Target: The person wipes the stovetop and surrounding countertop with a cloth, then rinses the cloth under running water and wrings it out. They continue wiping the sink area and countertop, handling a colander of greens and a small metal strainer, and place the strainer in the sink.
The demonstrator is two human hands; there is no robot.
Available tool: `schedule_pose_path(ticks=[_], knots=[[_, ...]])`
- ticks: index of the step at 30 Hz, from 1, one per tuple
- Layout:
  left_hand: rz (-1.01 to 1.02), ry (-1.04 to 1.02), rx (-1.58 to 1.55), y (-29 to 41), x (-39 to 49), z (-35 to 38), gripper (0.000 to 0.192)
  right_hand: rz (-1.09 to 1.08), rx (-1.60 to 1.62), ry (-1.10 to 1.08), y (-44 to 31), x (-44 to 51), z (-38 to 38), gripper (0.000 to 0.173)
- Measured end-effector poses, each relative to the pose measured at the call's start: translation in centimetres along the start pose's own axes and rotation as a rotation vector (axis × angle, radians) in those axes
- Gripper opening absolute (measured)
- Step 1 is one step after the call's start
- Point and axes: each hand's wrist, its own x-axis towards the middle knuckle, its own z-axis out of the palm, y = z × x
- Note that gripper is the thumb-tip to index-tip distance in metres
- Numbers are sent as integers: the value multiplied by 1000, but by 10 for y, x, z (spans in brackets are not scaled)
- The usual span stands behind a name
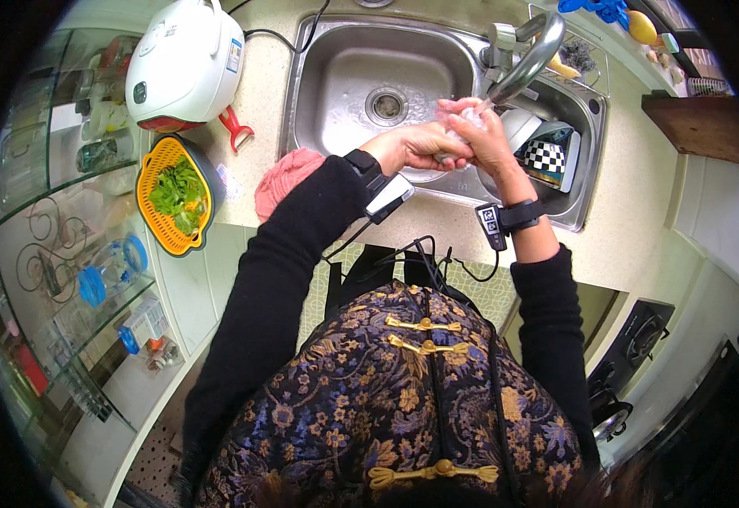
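Note:
Under the faucet spout (531,66), my left hand (423,145) and my right hand (490,143) are pressed together around a wet whitish wad (469,120). It looks like a soft cloth, but the fingers cover most of it. Water runs from the spout onto my right hand and the wad. Both hands are over the divider between the large basin (337,95) and the small basin (588,155) of a stainless steel sink. Bowls lie in the small basin, one with a black-and-white checkered pattern (544,155), close to my right wrist.
Left of the sink are a pink cloth (283,181), a red peeler (236,130), a white rice cooker (185,63) and a yellow colander (147,197) with leafy greens (179,190). A wire rack (601,70) stands behind the small basin. Cables hang from both wrist devices.

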Motion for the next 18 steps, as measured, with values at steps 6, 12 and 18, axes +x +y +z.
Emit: schedule_pose_path(ticks=[6, 12, 18], knots=[[15, 286, 452, -7, 13, 14, 10, 147, 42, 260, 8, 5, 3, 27], [411, 550, 1281, -27, 29, 4, 28, 91, 209, 320, 24, 16, 4, 25], [691, 741, 1219, -23, 21, -2, 82, 51, 84, 232, 19, 16, 6, 26]])
